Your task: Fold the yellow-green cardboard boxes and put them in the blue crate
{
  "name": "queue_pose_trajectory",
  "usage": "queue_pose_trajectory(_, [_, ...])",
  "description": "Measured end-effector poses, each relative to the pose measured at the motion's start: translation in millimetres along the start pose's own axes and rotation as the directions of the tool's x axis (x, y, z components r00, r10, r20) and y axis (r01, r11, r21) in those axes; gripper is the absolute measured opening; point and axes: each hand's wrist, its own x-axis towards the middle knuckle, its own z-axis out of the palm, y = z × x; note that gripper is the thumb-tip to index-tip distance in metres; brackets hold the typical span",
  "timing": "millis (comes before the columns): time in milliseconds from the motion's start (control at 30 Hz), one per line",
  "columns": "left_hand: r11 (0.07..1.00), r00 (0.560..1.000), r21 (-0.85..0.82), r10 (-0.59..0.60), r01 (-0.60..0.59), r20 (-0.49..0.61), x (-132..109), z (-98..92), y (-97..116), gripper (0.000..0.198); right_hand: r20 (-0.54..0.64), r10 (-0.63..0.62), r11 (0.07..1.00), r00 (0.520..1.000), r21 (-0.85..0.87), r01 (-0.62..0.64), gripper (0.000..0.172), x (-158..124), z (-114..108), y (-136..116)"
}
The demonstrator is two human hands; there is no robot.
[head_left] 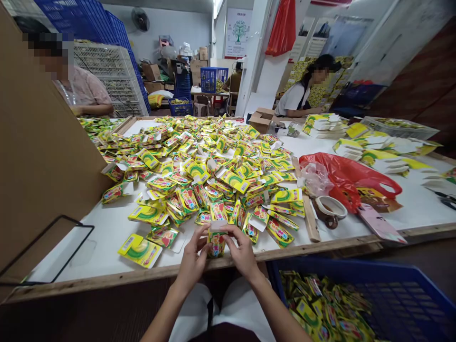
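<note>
My left hand point(191, 259) and my right hand point(242, 251) meet at the near edge of the white table point(107, 228). Both pinch one small yellow-green printed carton point(216, 242), held upright between them with its white flap at the top. Behind it spreads a big heap of the same flat cartons point(213, 166). One flat carton point(139, 250) lies alone to the left of my left hand.
A blue crate point(399, 294) with several cartons stands at lower right. A red plastic bag point(349, 173), a tape roll point(331, 209) and a wooden strip point(310, 218) lie to the right. A brown board point(39, 142) stands at left. Two other people sit at the far side.
</note>
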Motion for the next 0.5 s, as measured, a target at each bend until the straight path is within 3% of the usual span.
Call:
queue_pose_trajectory(267, [1.000, 1.000, 0.022, -0.008, 0.008, 0.000, -0.2, -3.9, -2.8, 0.041, 0.156, -0.025, 0.999, 0.987, -0.038, 0.031, 0.021, 17.9, -6.9, -0.9])
queue_pose_trajectory(400, [0.998, 1.000, 0.066, -0.013, 0.013, -0.002, 3.1, -8.2, -0.1, 0.032, 0.189, -0.017, 0.996, 0.982, -0.082, 0.033, 0.021, 23.5, -3.1, -5.1])
queue_pose_trajectory(500, [0.990, 0.997, 0.139, 0.046, -0.036, -0.069, 7.2, -11.6, 3.1, 0.020, 0.155, -0.007, 0.998, 0.988, -0.057, 0.016, 0.017, 21.4, 4.2, -3.8])
